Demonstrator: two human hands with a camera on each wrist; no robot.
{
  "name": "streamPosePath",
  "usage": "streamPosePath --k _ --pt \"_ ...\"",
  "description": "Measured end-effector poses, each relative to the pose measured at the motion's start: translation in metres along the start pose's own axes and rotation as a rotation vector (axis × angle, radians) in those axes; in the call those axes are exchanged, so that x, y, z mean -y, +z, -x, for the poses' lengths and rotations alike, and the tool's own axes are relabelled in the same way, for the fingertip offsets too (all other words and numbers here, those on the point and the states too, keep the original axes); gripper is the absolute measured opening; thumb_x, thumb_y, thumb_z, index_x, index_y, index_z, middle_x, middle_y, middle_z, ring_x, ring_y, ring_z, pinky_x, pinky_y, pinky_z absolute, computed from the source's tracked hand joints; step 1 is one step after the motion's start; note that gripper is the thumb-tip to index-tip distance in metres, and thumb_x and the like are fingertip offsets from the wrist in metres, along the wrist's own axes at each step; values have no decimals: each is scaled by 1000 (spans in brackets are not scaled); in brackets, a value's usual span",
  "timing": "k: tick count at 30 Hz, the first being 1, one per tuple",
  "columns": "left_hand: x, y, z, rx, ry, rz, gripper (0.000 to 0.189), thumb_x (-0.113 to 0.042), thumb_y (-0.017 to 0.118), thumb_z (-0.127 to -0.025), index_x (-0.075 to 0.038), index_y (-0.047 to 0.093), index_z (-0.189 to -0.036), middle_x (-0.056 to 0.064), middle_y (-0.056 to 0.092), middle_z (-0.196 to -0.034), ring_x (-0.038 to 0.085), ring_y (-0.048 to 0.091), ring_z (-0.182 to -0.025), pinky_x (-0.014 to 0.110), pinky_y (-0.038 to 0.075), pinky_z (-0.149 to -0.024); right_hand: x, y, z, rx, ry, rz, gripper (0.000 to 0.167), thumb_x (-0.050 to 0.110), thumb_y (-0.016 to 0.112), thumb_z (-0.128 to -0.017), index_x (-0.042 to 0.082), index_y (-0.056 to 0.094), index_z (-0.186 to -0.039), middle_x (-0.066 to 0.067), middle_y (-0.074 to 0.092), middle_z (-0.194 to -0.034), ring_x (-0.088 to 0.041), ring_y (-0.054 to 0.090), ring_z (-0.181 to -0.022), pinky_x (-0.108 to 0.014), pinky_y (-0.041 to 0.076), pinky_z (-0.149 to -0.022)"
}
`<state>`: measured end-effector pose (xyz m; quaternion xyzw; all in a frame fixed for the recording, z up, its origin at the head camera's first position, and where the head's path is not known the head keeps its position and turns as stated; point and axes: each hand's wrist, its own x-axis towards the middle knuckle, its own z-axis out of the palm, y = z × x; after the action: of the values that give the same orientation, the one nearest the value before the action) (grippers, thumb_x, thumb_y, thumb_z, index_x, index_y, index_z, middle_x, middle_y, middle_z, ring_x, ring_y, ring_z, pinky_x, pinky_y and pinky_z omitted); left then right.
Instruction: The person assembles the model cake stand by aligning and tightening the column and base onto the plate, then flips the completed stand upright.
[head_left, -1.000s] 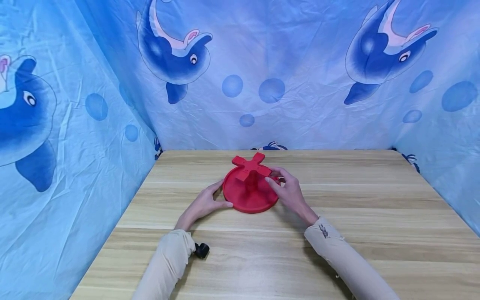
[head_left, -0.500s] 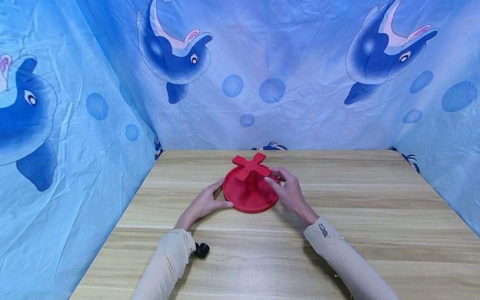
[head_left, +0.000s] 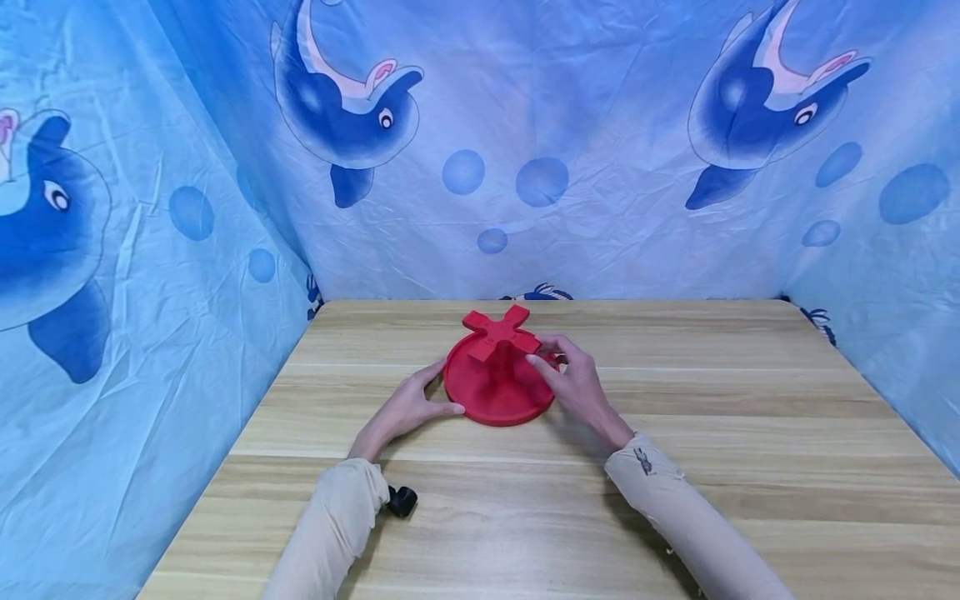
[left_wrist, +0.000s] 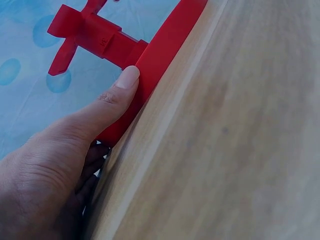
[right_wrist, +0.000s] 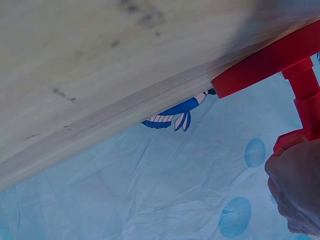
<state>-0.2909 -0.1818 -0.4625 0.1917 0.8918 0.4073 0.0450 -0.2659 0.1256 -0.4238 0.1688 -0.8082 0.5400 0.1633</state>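
Note:
A red stand (head_left: pixel 501 404) sits on the table, with a round, raised-rim base, a central post and a cross-shaped top (head_left: pixel 498 332) of flat arms. My left hand (head_left: pixel 411 406) grips the base from the left, thumb at its front edge and fingers round the far side. In the left wrist view, the thumb (left_wrist: pixel 112 100) presses the base's outer wall. My right hand (head_left: pixel 576 383) pinches the arm of the cross nearest to it, on the right. In the right wrist view, that hand (right_wrist: pixel 297 185) lies against the cross, and its fingertips are partly hidden.
The wooden table (head_left: pixel 480 517) extends round the stand. A blue cloth with dolphin prints (head_left: pixel 487 125) hangs behind and at both sides. A small black object (head_left: pixel 402 502) sticks out beside the left sleeve (head_left: pixel 330 525).
The head view has shifted very slightly. Both hands and the red stand keep their places, with no visible change of hold.

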Motion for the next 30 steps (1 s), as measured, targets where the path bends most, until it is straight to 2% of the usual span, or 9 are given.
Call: streamPosePath --k 6,12,17,20,26,30 --pt "1 0 0 -2 11 0 104 -54 86 -81 -17 33 -164 2 36 -164 26 30 -151 50 30 -121 0 -1 0 12 9 -6 37 11 75 -97 3 64 -131 -11 69 -114 -27 62 -105 -48 58 -86" --pt "-1 2 0 -2 11 7 105 -56 86 -80 -21 33 -164 -1 38 -163 24 32 -150 52 33 -119 -5 -9 1 58 39 -42 41 21 69 -102 6 60 -139 -8 66 -121 -27 59 -111 -48 54 -90" --pt "-3 1 0 8 -3 14 107 -57 86 -79 -19 33 -164 1 38 -163 26 32 -150 54 34 -118 -14 -21 0 103 101 7 48 24 67 -103 7 55 -146 -11 63 -129 -27 57 -117 -44 53 -93" --pt "-3 -1 0 14 -19 2 110 -57 87 -78 -17 32 -164 3 36 -164 27 31 -151 53 34 -118 -23 -28 -2 162 120 54 54 23 68 -102 4 50 -149 -16 61 -134 -30 56 -121 -47 52 -96" --pt "-1 -5 -2 28 0 -16 111 -53 89 -78 -12 31 -164 6 34 -165 28 29 -152 52 31 -120 -39 -39 -7 304 89 125 66 14 68 -96 -6 41 -153 -25 53 -144 -41 49 -131 -59 46 -106" --pt "2 -7 -4 31 15 -24 110 -53 89 -78 -12 33 -163 6 37 -164 29 31 -151 53 31 -119 -46 -42 -8 398 110 145 83 20 75 -91 -6 33 -158 -25 47 -151 -44 42 -140 -64 39 -111"
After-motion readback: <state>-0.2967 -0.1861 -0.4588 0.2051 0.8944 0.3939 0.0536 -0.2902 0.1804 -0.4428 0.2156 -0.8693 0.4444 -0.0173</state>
